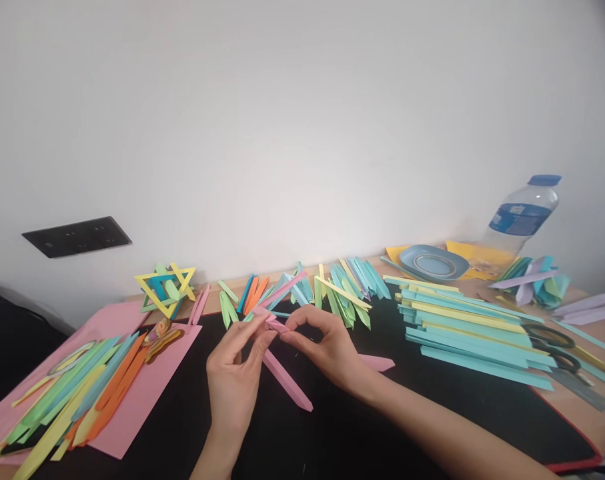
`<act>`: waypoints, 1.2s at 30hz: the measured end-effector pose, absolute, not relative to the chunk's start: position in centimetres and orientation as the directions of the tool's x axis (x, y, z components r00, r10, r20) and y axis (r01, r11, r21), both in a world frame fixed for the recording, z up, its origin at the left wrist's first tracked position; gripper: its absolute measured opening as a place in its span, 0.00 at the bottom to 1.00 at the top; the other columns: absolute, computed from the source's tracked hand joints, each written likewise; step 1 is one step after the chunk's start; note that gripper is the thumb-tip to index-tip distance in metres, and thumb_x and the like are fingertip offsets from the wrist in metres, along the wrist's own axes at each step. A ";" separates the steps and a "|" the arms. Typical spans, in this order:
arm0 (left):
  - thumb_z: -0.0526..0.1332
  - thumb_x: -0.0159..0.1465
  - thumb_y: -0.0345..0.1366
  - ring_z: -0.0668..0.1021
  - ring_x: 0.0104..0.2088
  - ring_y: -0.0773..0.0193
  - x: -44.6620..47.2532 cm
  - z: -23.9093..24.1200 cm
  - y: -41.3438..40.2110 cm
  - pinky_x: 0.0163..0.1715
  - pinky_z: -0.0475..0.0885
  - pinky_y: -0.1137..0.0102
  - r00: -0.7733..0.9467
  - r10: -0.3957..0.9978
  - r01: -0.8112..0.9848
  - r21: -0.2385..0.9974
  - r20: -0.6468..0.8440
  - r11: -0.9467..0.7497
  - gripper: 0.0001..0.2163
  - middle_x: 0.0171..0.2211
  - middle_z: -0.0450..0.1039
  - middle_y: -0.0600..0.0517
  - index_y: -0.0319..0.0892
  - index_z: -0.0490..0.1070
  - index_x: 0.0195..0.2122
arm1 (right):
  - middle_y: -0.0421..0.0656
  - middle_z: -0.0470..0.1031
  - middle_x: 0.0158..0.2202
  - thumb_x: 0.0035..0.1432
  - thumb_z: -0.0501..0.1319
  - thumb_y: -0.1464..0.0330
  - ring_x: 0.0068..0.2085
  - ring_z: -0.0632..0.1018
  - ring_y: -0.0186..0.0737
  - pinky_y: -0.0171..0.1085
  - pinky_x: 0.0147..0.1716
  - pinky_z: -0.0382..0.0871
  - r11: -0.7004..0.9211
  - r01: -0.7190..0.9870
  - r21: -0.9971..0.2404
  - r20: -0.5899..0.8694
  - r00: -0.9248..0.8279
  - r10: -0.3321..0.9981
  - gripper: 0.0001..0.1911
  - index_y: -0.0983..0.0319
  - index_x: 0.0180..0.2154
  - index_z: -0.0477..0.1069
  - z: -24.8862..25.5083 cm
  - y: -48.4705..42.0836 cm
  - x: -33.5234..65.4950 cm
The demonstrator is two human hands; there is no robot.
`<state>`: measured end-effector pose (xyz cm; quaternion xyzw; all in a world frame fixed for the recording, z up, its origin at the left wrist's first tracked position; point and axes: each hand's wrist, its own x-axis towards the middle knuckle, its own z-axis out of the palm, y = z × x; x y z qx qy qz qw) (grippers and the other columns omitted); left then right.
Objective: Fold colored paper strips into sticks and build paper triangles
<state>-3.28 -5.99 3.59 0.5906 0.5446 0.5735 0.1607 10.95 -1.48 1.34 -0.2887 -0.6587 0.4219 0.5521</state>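
Note:
Between my two hands is a folded pink paper strip [288, 385], its long tail hanging down toward the black mat. My left hand [236, 370] pinches it near the fold with thumb and forefinger. From the other side, my right hand [327, 343] grips the same piece with its thumb and fingertips pressed together. Another pink length [288, 288] sticks up behind the fingers. Below my right wrist a pink strip end [377, 363] shows; whether it joins the held piece is hidden.
Blue and yellow strips [472, 330] lie right, beside black-handled scissors [555, 343]. Several colored strips [77, 393] rest on pink paper [147, 400] at left, near a yellow-green paper star [165, 290]. A blue dish [435, 262] and water bottle [522, 210] stand along the wall.

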 end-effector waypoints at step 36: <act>0.69 0.48 0.45 0.76 0.21 0.65 -7.6 7.3 -5.6 0.32 0.77 0.66 -0.550 0.684 0.465 0.856 0.478 -0.225 0.19 0.33 0.79 0.51 0.43 0.78 0.40 | 0.46 0.75 0.27 0.41 0.66 0.78 0.28 0.77 0.49 0.38 0.25 0.64 0.458 0.620 -0.638 0.190 -0.449 0.873 0.07 0.62 0.26 0.72 -2.4 -1.0 6.3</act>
